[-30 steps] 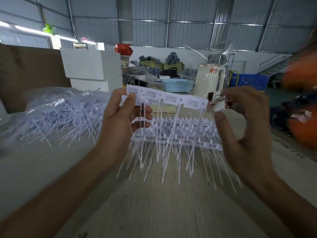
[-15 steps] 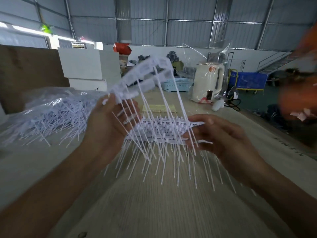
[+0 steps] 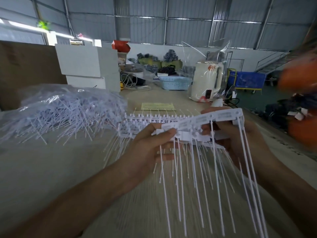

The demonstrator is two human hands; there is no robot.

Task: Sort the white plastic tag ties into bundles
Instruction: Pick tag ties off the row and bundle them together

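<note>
so the white plastic strip of tag ties (image 3: 202, 120) that was flipped up over the left hand (image 3: 151, 152) half a second ago has come down and now sits level between both hands, long tails hanging toward me, which i'd guess means it's about to go onto the stack. left grip is pinched on its near-left end and the right hand (image 3: 240, 140) grips the right end from behind. just beyond on the pale wooden worktop (image 3: 51, 169) lies the flat stack of white tag tie strips (image 3: 145, 121), and further left the loose heap of white ties in clear plastic (image 3: 60, 109).
</note>
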